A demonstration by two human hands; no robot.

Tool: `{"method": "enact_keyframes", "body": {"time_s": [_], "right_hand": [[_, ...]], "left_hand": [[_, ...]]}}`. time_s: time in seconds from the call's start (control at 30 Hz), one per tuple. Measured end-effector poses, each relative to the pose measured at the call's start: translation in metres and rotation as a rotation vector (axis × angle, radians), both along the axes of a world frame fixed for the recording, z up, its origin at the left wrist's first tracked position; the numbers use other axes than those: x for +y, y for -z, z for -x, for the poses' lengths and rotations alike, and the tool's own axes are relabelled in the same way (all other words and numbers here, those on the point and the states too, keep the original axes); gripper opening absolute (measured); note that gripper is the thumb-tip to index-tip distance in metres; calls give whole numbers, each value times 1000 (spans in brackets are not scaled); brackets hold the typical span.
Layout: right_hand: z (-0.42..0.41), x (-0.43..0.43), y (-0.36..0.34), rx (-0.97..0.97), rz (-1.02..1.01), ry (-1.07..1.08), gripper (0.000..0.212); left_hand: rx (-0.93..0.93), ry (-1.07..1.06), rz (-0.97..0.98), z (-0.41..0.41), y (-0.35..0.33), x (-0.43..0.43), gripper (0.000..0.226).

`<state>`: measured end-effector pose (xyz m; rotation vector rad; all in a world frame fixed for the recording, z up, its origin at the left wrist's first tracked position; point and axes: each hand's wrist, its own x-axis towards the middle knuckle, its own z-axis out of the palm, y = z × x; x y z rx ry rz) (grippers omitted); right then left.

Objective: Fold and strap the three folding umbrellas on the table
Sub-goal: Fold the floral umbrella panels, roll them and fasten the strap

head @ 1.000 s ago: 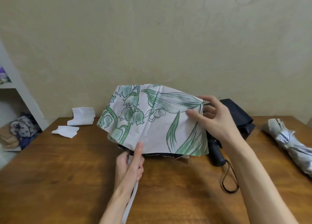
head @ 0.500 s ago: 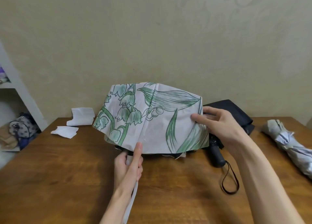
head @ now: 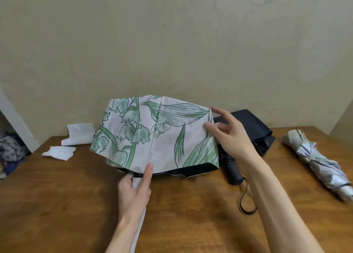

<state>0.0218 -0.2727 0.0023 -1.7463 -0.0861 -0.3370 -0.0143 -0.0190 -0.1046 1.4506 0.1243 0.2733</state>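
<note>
Head view: two hands work on the flower umbrella (head: 158, 134), in the middle of the frame, low over the desk (head: 76, 205).
The left hand (head: 135, 191) curls its fingers tight round the white handle, thumb up on the cloth. The right hand (head: 231, 136) has its fingers spread apart, thumb touching the cloth's right edge. The cloth looks thin, light and floppy, so it is best held at an edge. A black umbrella (head: 254, 130) lies close behind at right, a grey umbrella (head: 321, 163) far right, white papers (head: 80, 134) at left.
</note>
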Motion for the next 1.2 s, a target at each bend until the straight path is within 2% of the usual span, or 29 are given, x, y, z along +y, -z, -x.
{"method": "enact_keyframes", "body": {"time_s": [0.1,0.17,0.4,0.57,0.7,0.83,0.97,1.2], "right_hand": [[4,-4,-3,-64,145,-90,55],[4,-5,-4,-75,187,-82,48],[3,-3,-8,-63,246,6,32],[-1,-7,-9,-28,218,21,25],[-5,-15,-5,23,206,-48,11],[-7,-28,-3,5,415,-53,14],[-7,-42,0,68,674,55,11],[-11,-54,3,-103,590,223,17]], "left_hand": [[0,7,-3,-1,2,-4,38],[-4,11,-14,-1,3,-5,38],[-19,52,1,2,1,-7,57],[-24,59,-6,4,-2,-11,41],[-36,49,-58,3,-1,-9,44],[-32,40,-98,-1,4,-7,44],[-32,29,-140,-2,5,-7,35],[-6,8,-172,-4,10,-8,39]]}}
